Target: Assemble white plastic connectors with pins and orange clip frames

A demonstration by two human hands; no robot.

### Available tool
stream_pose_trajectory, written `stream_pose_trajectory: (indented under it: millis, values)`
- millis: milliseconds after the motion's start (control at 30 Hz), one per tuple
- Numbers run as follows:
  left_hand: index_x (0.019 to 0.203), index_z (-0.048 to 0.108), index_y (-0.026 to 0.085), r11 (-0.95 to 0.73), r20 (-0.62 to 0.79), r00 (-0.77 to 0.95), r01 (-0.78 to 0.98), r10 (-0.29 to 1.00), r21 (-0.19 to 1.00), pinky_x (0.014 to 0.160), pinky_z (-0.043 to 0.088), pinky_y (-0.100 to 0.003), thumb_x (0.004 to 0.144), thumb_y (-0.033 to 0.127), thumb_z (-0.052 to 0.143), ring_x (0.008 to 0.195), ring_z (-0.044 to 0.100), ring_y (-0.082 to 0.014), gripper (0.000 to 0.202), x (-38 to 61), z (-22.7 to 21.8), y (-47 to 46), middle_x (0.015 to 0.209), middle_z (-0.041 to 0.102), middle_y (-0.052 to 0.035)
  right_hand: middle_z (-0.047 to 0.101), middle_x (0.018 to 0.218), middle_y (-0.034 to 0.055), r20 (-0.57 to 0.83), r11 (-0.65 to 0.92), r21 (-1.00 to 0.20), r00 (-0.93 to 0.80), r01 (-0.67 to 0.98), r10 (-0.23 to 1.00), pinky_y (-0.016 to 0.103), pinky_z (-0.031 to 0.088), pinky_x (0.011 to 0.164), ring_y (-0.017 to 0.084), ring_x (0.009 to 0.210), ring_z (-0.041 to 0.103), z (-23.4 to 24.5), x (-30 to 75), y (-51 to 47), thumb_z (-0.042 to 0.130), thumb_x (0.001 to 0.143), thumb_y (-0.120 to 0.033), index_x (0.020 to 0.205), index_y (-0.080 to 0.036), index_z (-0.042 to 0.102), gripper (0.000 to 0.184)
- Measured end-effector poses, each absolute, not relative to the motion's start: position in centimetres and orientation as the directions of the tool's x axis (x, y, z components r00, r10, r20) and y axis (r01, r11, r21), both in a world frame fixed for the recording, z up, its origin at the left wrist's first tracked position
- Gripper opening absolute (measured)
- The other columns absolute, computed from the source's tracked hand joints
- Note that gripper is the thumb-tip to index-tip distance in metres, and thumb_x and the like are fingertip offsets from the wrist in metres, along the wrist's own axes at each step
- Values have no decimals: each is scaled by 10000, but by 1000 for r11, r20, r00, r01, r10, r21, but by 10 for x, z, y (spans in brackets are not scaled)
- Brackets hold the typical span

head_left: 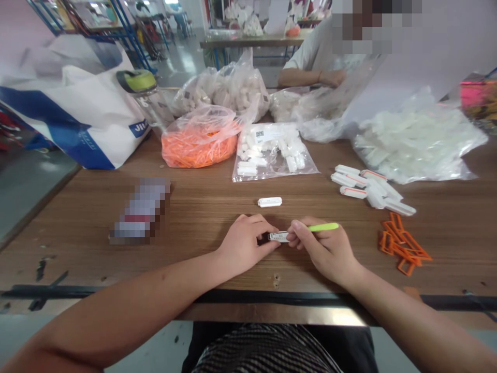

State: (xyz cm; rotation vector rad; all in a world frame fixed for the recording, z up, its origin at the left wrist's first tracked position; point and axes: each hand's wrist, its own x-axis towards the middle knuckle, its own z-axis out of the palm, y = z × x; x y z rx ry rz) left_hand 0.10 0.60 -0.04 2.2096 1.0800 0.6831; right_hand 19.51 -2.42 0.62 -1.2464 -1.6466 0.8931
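Observation:
Near the front middle of the table, my left hand pinches the left end of a small white plastic piece with dark print on it. Something dark shows beside the piece, between thumb and fingers. My right hand is closed around a slim tool with a yellow-green handle, which points out to the right. The tool's tip is hidden by the fingers, which are at the right end of the white piece. Just beyond my hands lies another white printed piece.
To the right lie several white pieces and orange rectangular frames. Behind are bags of orange parts and white parts. A bottle, a large bag and a blurred-out item are left. Across sits a person.

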Motion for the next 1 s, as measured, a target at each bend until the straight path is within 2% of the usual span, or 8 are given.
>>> stream_pose_trajectory:
  millis: [333, 567, 733, 1000]
  values:
    - [915, 725, 235, -498, 178, 544, 526, 820, 689, 730, 363, -331, 807, 263, 724, 669, 580, -130, 111, 0, 0, 6, 785, 661, 23, 678, 645, 15, 201, 252, -890, -169, 381, 965, 212, 519, 528, 110, 574, 653, 7, 196, -24, 528, 949, -303, 716, -171, 664, 300]
    - [901, 718, 217, -501, 198, 537, 505, 820, 703, 713, 363, -323, 795, 244, 737, 652, 574, -124, 110, 1, 0, 6, 767, 654, 27, 680, 674, 26, 184, 215, -942, -139, 256, 973, 200, 531, 509, 99, 548, 644, 9, 196, -26, 521, 951, -322, 727, -163, 670, 312]
    - [902, 718, 227, -506, 195, 541, 515, 818, 692, 718, 360, -329, 814, 262, 717, 658, 576, -124, 94, 1, 0, 5, 783, 663, 24, 673, 660, 23, 127, 164, -949, -149, 270, 981, 199, 527, 517, 101, 557, 644, 9, 195, -26, 534, 947, -352, 726, -163, 673, 322]
    - [898, 725, 232, -499, 182, 542, 522, 820, 692, 723, 361, -332, 802, 242, 728, 665, 581, -128, 97, 1, 3, 5, 778, 666, 24, 664, 638, 13, 116, 164, -935, -166, 314, 979, 213, 512, 519, 98, 536, 630, 9, 194, -23, 504, 959, -363, 708, -167, 657, 353]
